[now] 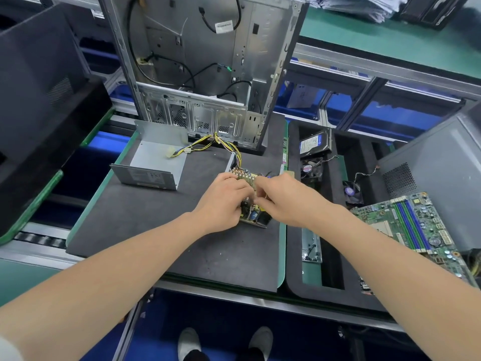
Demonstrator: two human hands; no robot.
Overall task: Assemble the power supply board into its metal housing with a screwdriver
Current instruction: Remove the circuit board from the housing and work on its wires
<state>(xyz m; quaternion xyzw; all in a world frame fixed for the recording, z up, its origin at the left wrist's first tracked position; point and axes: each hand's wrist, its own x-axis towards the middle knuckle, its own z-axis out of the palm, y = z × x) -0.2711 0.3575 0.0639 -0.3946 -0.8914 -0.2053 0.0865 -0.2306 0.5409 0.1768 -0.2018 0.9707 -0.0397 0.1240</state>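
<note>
Surface: dark foam mat (145, 212) on a green-edged tray at an assembly line; soft padding, presumably to spare circuit parts from scratches.
Background: open computer case (197, 61) standing upright at the far edge of the mat, loose black cables inside.
Board: power supply board (251, 214) lying on the mat near its right side, under both hands, beside a low metal wall (232, 164), likely one half of the housing.
Wires: yellow and black bundle (226, 144) trailing from the board's far end toward the left, kept clear of the work area.
Housing shell: bent grey metal shell (156, 157), open side up, resting well apart to the left, awaiting closure.
Left hand (223, 199): grip curled round the board's left edge, apparently steadying it.
Right hand (286, 199): fingertips drawn together in a pinch on the board's middle parts; exact item pinched hidden.
Step in hand: probably seating and aligning the board before fastening.
Screwdriver: none visible, so fastening seemingly not yet begun.
Right tray (294, 256): hard drive (313, 143), small fan (311, 169) and green motherboard (416, 225), set aside from the task.
Risk: wires caught under the board or the shell.
</note>
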